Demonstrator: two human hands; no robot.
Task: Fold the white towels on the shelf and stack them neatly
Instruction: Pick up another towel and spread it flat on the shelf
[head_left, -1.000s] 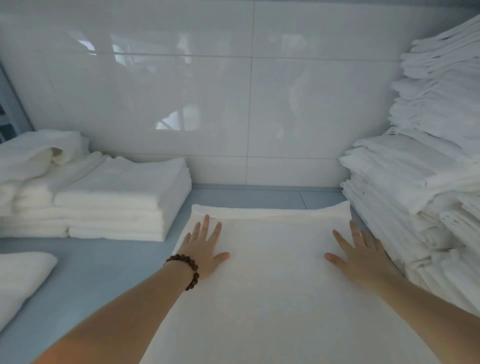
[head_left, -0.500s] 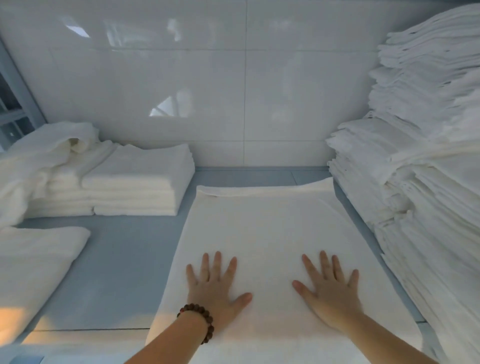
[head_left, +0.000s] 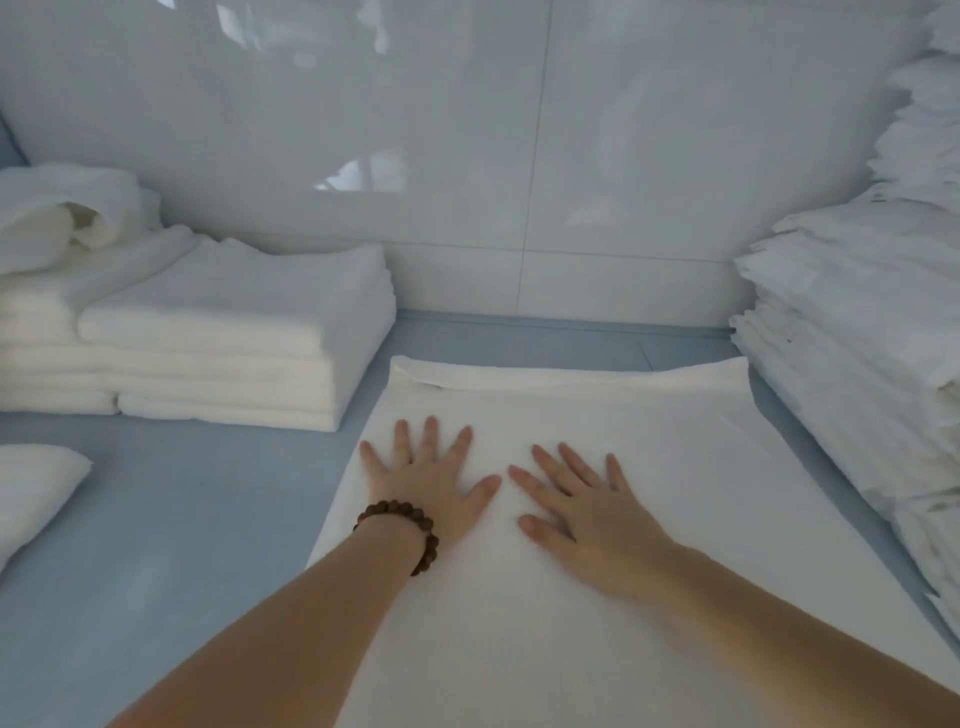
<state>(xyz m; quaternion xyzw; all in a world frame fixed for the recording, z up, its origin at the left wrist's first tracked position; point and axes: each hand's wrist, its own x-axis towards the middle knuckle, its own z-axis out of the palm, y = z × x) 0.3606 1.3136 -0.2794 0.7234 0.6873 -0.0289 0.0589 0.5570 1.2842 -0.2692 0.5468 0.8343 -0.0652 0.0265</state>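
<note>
A white towel (head_left: 649, 447) lies spread flat on the blue-grey shelf (head_left: 171, 519), its far edge doubled over near the wall. My left hand (head_left: 426, 483), with a brown bead bracelet on the wrist, presses flat on the towel's left part, fingers spread. My right hand (head_left: 587, 504) lies flat beside it near the towel's middle, fingers straight. The two thumbs almost touch. A neat stack of folded white towels (head_left: 244, 338) stands at the back left.
A tall, rough pile of white towels (head_left: 857, 338) fills the right side. A crumpled towel (head_left: 57, 218) lies on the far-left stack. Another folded towel (head_left: 31, 483) lies at the left edge. A glossy white tiled wall (head_left: 519, 156) closes the back.
Both hands slid from the towel's far corners toward me, then moved forward again and closer together at its middle. The towel stays flat.
</note>
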